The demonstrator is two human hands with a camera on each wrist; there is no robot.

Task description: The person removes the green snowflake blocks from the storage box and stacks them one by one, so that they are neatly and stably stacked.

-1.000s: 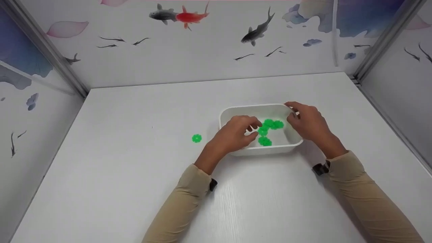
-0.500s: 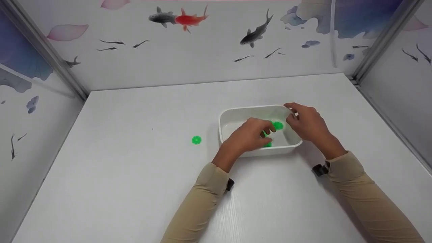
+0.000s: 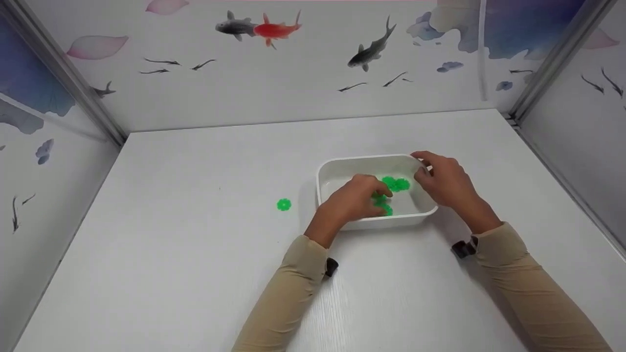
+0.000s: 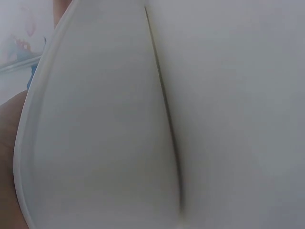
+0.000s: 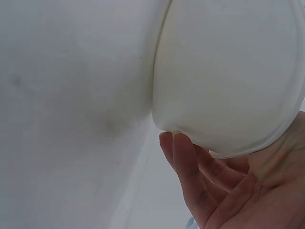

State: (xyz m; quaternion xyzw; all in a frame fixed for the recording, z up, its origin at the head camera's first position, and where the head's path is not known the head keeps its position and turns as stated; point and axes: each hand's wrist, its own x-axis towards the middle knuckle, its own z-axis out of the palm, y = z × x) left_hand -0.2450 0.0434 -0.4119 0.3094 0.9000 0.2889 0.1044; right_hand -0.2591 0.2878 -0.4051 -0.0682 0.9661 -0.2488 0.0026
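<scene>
A white rectangular plastic tub [image 3: 367, 161] sits on the white table. Inside it lie several small green flower-shaped plastic discs [image 3: 395, 184]; some are partly hidden by the left hand. My left hand [image 3: 354, 198] reaches down over the near wall, thumb and curved fingers apart, with green showing between them and under the thumb. The right hand [image 3: 447, 181] grips the tub's far right corner, thumb inside and fingers outside. In the right wrist view, its fingertips [image 5: 177, 143] press against the outer wall. The left wrist view shows mostly the tub's outer wall [image 4: 105, 119].
One more green disc [image 3: 284, 204] lies on the table [image 3: 195, 234], left of the tub. Panels printed with fish [image 3: 276, 30] enclose the table at the back and both sides. Metal posts [image 3: 83, 73] stand at the back corners.
The left hand moved right over the discs, then lowered further into the tub, uncovering the discs at the back. The right hand keeps its grip on the corner.
</scene>
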